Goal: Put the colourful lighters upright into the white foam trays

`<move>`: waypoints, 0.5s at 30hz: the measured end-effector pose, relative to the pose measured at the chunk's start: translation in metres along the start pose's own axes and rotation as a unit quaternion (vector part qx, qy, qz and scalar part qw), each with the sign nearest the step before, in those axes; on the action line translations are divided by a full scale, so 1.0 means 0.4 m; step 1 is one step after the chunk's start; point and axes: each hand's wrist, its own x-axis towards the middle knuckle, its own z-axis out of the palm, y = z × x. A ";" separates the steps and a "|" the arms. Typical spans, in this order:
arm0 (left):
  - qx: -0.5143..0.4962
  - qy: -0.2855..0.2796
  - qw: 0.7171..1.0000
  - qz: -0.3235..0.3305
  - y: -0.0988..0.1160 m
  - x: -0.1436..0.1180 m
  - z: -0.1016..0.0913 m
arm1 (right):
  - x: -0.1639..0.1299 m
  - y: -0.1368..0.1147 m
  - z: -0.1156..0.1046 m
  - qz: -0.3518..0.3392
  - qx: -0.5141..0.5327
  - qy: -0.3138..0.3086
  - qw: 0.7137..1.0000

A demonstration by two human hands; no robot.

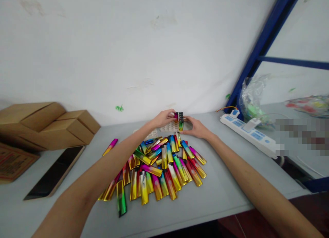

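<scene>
A heap of shiny multicoloured lighters (159,169) lies on the grey table (221,193) in front of me. Behind the heap sits a white slotted tray (168,128). My left hand (164,117) pinches a lighter (176,116) upright at the tray's far side. My right hand (196,128) holds another upright lighter (181,121) right beside it, fingers curled on the tray's right edge. One pink and gold lighter (110,146) lies apart to the left.
Brown cardboard boxes (48,123) stand at the back left, with a dark flat tray (55,173) in front of them. A white and blue power strip (250,134) and a clear plastic bag (252,100) lie at the right, by a blue metal frame (259,49).
</scene>
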 end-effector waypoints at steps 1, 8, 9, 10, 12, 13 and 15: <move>-0.003 0.001 1.000 -0.004 0.002 -0.004 0.001 | 0.000 0.000 0.000 0.001 0.002 0.000 1.000; 0.144 0.142 0.979 0.017 0.098 -0.100 0.009 | 0.001 0.001 0.000 -0.004 0.013 -0.004 1.000; 0.174 0.138 0.975 0.028 0.125 -0.123 0.017 | 0.002 0.002 0.000 -0.003 0.010 -0.003 1.000; 0.204 0.113 0.972 0.041 0.152 -0.145 0.028 | 0.002 0.003 0.000 -0.002 0.008 -0.002 1.000; 0.251 0.044 0.964 0.083 0.201 -0.187 0.055 | 0.004 0.007 0.001 0.000 0.009 -0.003 1.000; 0.265 -0.001 0.958 0.107 0.220 -0.203 0.070 | 0.004 0.010 0.002 0.000 0.011 -0.003 1.000; 0.298 -0.075 0.941 0.143 0.244 -0.222 0.098 | 0.005 0.015 0.004 -0.003 0.012 -0.005 1.000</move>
